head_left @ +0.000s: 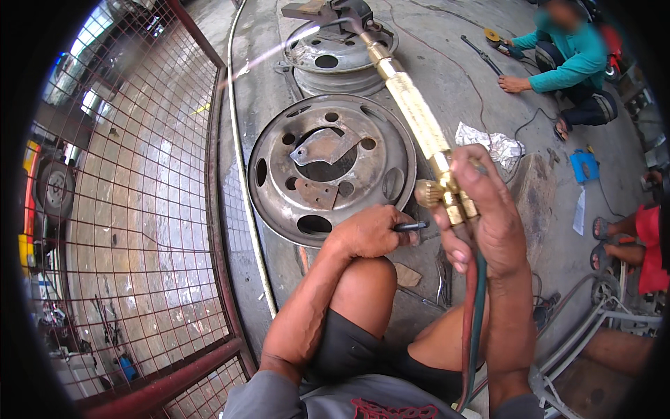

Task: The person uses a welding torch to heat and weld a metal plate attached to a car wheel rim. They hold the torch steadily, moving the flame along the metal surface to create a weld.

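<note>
My right hand [499, 216] is wrapped round the lower end of a brass gas torch [419, 119], beside its ribbed valve knob [428, 194]. A thin pale flame [276, 52] streams leftward from the bent tip. Red and green hoses [479, 314] run down from the handle along my forearm. My left hand [370, 234] is closed on a short dark rod [413, 226], whose exact kind I cannot make out. It rests above my knee, at the near edge of a steel wheel rim [265, 209]. Two rusty metal plates [316, 193] lie on that rim.
A second wheel rim [342, 82] stands beyond, with a dark metal vise-like piece [352, 15] on top. A red mesh fence [160, 174] runs along the left. Crouching at the far right, a person [569, 70] has an angle grinder [499, 42] nearby. Pliers [444, 279] lie near my knees.
</note>
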The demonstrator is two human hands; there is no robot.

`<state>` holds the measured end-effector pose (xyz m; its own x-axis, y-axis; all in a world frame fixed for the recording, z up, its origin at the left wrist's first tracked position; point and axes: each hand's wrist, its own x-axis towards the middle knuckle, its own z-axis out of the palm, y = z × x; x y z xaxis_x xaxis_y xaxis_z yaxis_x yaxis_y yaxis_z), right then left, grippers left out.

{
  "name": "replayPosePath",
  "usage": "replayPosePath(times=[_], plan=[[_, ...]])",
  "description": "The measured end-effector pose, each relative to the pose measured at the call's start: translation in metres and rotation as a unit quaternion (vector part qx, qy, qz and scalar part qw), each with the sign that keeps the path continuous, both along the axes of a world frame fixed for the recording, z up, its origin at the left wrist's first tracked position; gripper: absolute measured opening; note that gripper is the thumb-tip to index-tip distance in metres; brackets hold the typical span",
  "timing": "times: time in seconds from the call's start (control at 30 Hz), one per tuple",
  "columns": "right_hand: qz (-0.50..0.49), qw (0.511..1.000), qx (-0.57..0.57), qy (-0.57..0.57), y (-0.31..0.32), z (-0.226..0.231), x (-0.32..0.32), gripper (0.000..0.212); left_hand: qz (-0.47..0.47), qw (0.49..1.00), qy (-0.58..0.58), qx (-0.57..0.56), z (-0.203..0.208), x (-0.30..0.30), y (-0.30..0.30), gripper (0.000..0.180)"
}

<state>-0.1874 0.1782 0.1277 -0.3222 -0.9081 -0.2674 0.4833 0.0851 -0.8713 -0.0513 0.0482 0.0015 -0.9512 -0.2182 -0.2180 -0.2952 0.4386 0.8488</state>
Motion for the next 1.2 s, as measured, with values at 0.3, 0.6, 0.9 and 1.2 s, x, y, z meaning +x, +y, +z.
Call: replayPosePath(times=[0.3, 0.6, 0.9, 1.2], plan=[[0.083, 0.996, -0.026, -0.033, 0.006, -0.008, 0.001, 0.027, 0.075, 0.995, 0.048, 0.035, 0.028, -0.013, 0.021, 0.023], [0.112, 0.992, -0.053, -0.024, 0.01, -0.004, -0.007, 0.037, 0.081, 0.993, -0.061, -0.063, 0.061, 0.001, 0.032, 0.029], [0.092, 0.991, -0.091, -0.038, 0.012, -0.022, -0.027, 0.041, 0.256, 0.934, -0.231, -0.097, 0.057, 0.011, 0.032, 0.052], [0.1, 0.989, -0.027, -0.102, 0.008, -0.028, -0.035, 0.038, 0.271, 0.94, -0.163, -0.13, 0.062, 0.007, 0.027, 0.036]])
